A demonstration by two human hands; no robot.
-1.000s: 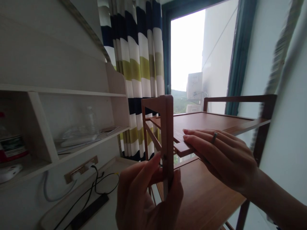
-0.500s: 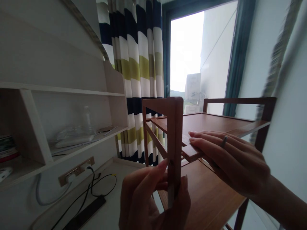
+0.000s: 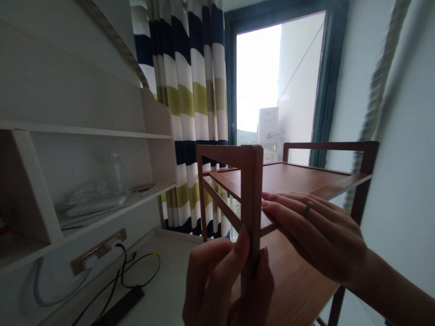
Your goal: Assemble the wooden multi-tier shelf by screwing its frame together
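A small brown wooden rack with two shelf boards stands in front of me on a white desk. My left hand is closed round the rack's near upright post, thumb and fingers pinching it low down. My right hand, with a ring on one finger, lies with fingers together on the front corner of the upper shelf board, fingertips touching the post. The lower shelf board shows beneath my right hand.
A white wall shelf unit at left holds a clear plastic bottle and papers. A socket plate with cables and a black power strip lie on the desk. A striped curtain and a window stand behind.
The view has shifted left and the rack's near post now sits farther right in frame. My left hand has slid with it, staying on the post; my right hand stays on the upper board.
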